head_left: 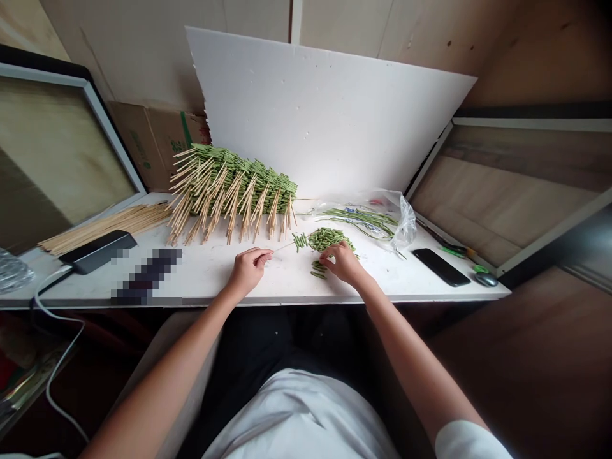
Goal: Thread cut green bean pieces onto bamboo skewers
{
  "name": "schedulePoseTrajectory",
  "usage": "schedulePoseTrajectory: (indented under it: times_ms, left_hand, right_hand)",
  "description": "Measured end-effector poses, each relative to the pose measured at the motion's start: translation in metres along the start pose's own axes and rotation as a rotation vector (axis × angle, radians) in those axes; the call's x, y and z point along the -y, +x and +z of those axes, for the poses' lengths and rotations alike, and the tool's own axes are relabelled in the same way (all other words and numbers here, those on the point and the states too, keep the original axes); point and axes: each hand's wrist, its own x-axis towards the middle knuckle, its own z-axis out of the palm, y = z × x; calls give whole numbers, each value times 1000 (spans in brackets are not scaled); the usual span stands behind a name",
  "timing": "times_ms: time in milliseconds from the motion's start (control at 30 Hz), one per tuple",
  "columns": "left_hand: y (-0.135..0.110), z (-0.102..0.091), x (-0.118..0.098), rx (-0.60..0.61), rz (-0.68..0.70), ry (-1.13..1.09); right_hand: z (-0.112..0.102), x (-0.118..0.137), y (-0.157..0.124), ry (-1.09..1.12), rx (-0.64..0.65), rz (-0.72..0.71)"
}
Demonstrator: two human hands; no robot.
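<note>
My left hand (248, 271) pinches the end of a thin wooden skewer (284, 247). The skewer points right, and a row of short green bean pieces (301, 241) is threaded crosswise near its far end. My right hand (343, 261) is at the front of a heap of cut green bean pieces (329, 238), its fingers bent together. Whatever lies between those fingertips is hidden. Just below them a few loose bean pieces (318, 270) lie on the white table (282, 284).
A large stack of bean-loaded skewers (239, 185) stands at back left, sticks pointing forward. Bare skewers (109, 226) lie left of it, near a black box-shaped device (99, 250). To the right are a clear plastic bag (405, 220) with long beans (366, 220), a phone (440, 266) and a mouse (486, 278).
</note>
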Motion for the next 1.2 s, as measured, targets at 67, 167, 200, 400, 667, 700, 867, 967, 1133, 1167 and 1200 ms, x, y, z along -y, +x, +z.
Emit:
schedulePoseTrajectory:
  times_ms: [67, 167, 200, 400, 667, 700, 867, 967, 1133, 1167, 1200]
  left_hand:
    - [0, 0, -1, 3, -5, 3]
    - [0, 0, -1, 6, -4, 4]
    - [0, 0, -1, 7, -1, 4]
    - [0, -1, -2, 26, 9, -16]
    - [0, -1, -4, 41, 32, -35]
    - [0, 0, -4, 43, 33, -37]
    - [0, -1, -5, 42, 42, -31]
    - [1, -1, -6, 44, 43, -22]
    - [0, -1, -5, 49, 58, -18]
    - [0, -1, -5, 50, 61, -19]
    - [0, -1, -5, 50, 65, -18]
  right_hand:
    - [0, 2, 0, 31, -17, 12]
    - [-1, 6, 1, 119, -72, 35]
    - [-1, 7, 2, 157, -94, 53]
    - [-1, 14, 5, 599, -148, 249]
    - [5, 26, 5, 1068, -79, 371]
    - [5, 27, 5, 1081, -90, 374]
    - [7, 28, 5, 1082, -122, 368]
    - [8, 28, 4, 1077, -128, 358]
    - [9, 27, 4, 1044, -159, 350]
    - [9, 27, 4, 1033, -169, 347]
    - [10, 27, 4, 1021, -179, 342]
